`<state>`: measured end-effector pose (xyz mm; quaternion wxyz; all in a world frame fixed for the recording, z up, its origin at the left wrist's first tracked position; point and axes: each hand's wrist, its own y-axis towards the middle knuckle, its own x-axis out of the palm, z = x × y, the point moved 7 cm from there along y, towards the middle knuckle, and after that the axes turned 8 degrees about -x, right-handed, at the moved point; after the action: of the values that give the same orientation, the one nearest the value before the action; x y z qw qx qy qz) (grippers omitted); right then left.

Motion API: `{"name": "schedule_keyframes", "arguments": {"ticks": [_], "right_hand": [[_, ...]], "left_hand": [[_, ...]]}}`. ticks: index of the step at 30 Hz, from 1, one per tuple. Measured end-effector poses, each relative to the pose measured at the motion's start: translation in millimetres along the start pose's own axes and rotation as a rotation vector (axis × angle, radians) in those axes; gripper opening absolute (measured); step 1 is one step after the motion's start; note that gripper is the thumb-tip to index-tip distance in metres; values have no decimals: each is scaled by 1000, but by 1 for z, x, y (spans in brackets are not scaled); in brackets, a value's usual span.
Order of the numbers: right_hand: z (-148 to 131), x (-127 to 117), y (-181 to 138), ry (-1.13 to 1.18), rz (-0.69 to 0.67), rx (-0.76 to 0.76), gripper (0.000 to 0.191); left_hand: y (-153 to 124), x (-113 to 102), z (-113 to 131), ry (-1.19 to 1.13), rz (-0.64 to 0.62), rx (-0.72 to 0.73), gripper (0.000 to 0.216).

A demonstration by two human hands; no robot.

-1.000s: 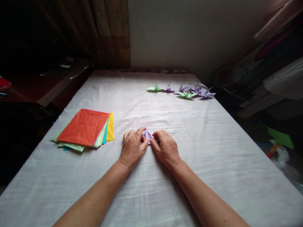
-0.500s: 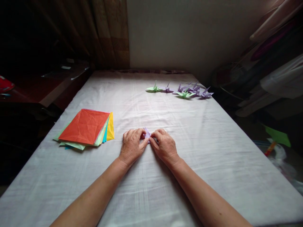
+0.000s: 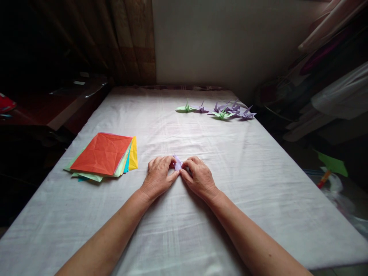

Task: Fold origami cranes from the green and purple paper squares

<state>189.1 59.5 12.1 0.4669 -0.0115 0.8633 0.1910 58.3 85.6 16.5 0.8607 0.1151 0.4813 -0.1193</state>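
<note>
Between my two hands, on the cloth, is a small piece of folded purple paper (image 3: 177, 163). My left hand (image 3: 161, 172) has its thumb and curled fingers closed on the paper's left side and hides part of it. At the paper's right edge, the thumb and forefinger of my right hand (image 3: 200, 175) are pinched together. Left of my hands lies a stack of square paper sheets (image 3: 101, 153), a creased red one on top, with green, blue and yellow edges sticking out.
The table carries a pale cloth (image 3: 161, 130). Near its far right edge stand several purple paper cranes (image 3: 247, 114) and green paper cranes (image 3: 222, 114). Beyond the right edge are a green pinwheel-like piece (image 3: 332, 163) and hanging clothes (image 3: 342, 92). A dark red surface (image 3: 54, 111) adjoins at left.
My right fingers have come slightly away from the purple paper's middle, so more of it shows. My left hand keeps its grip. The whole view has shifted a little.
</note>
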Motion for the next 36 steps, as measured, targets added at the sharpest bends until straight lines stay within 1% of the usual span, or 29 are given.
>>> {"name": "schedule_keyframes", "arguments": {"ticks": [3,8,10,16,21,24,28,31,34,36], "right_hand": [[0,1,0,-3,-19,16,3],[-1,4,1,-63,-45,59,6],[0,3,1,-61,-36,71,5],[2,0,-1,65,27,52,5],[3,5,-1,-2,13,71,5],[2,5,-2,-19,29,65,8],[-1,0,-7,-25,111,40,13],[-3,-1,-11,-15,134,18,14],[-3,-1,-12,4,148,15,13],[-3,-1,-12,19,154,14,12]], "left_hand": [[-1,0,0,-6,0,-14,17],[1,3,1,12,-2,-35,20],[2,4,0,12,-10,-44,21],[2,4,-4,-27,1,-49,25],[4,5,-5,-26,11,-62,27],[3,4,-6,-40,38,-83,35],[-4,-1,-7,-89,84,-83,48],[-10,-5,-10,-93,121,-95,40],[-15,-7,-10,-46,156,-89,28],[-15,-7,-8,-13,163,-78,24]]}}
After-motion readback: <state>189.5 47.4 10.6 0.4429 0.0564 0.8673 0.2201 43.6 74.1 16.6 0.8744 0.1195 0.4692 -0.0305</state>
